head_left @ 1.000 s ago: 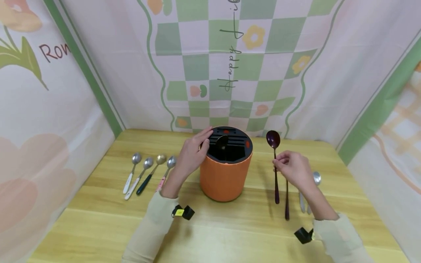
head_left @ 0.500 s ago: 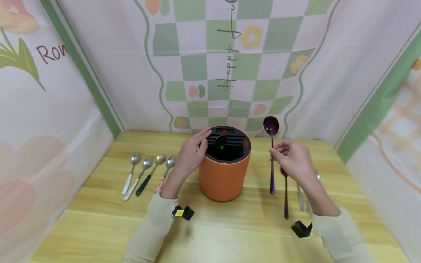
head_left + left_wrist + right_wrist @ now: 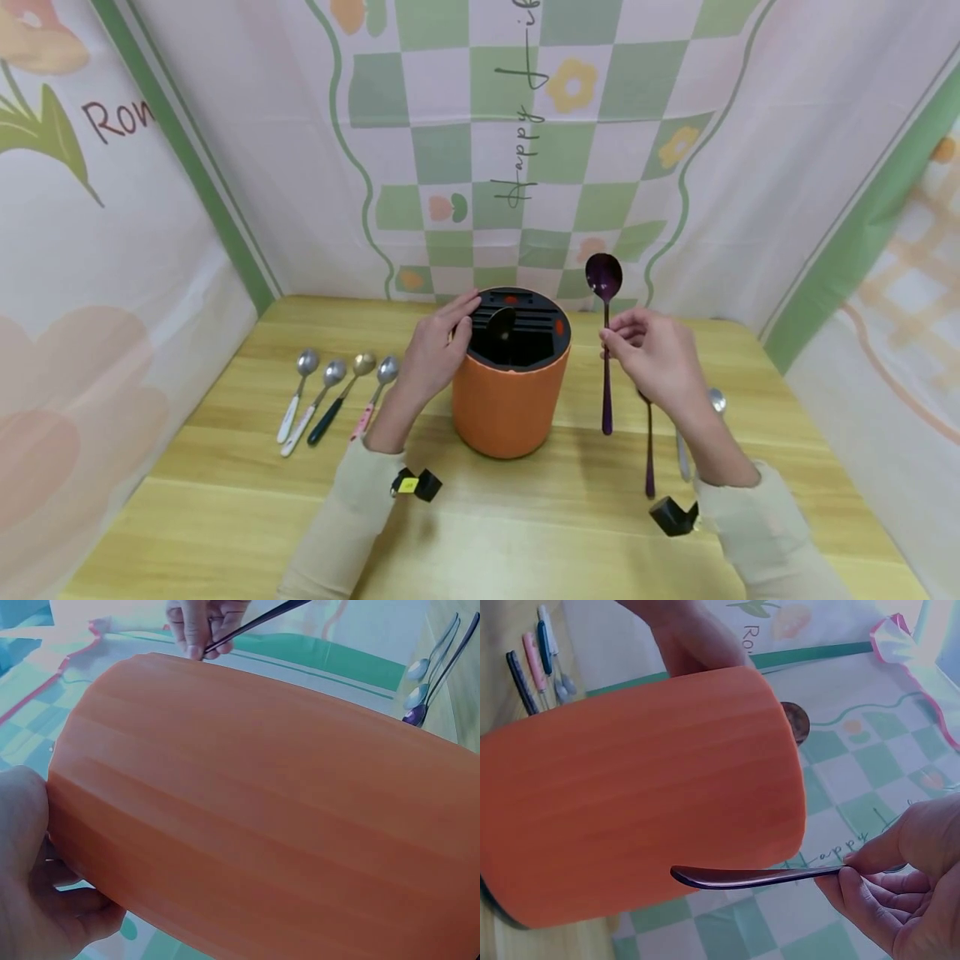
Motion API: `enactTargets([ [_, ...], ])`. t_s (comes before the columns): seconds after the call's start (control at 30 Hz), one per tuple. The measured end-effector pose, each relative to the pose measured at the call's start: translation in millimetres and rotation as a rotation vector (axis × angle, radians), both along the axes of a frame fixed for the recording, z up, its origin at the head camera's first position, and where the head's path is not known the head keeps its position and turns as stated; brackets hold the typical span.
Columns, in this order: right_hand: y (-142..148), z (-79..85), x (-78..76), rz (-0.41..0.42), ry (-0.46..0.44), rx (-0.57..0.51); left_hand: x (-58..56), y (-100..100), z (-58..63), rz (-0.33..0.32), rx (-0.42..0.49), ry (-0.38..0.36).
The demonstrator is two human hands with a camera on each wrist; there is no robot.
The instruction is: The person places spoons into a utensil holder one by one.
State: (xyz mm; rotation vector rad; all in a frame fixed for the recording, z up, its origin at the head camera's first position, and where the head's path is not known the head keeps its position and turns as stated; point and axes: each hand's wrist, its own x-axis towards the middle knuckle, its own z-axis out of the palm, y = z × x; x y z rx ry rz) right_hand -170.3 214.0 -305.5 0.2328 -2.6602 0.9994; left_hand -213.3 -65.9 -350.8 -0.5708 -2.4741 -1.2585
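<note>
A long dark purple spoon (image 3: 603, 277) hangs upright above the table, bowl up, pinched at its thin handle by my right hand (image 3: 656, 360). In the right wrist view the spoon's handle (image 3: 750, 879) crosses in front of the orange utensil holder (image 3: 645, 802). My left hand (image 3: 435, 348) rests against the left side of the holder (image 3: 506, 417), its fingers along the rim. Inside the black slotted top stands a dark spoon (image 3: 501, 323), only its upper part showing. Another purple spoon (image 3: 649, 458) lies below my right hand, its bowl partly hidden.
Left of the holder, several spoons lie in a row: two white-handled, a dark green-handled (image 3: 326, 423) and a pink-handled one (image 3: 363, 421). Silver spoons (image 3: 682, 454) lie at the right, partly behind my right arm. A patterned cloth (image 3: 517, 150) hangs behind the table (image 3: 495, 533).
My right hand has lifted the purple spoon off the right side of the table and carried it a little left, closer to the holder. My left hand has stayed on the holder.
</note>
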Motion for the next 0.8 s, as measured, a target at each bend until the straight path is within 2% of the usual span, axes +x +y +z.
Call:
enactTargets([
  [0.23,-7,9.7,1.3,0.003,0.044,-0.012,-0.6,-1,-0.6,0.000,-0.007,0.013],
  [0.5,-20,22.6,3.9,0.035,0.129,-0.023,0.6,-1,0.7,-0.007,0.016,-0.012],
  [0.8,-30,36.3,5.9,0.049,0.177,-0.047,1.9,0,1.2,-0.006,0.016,-0.015],
])
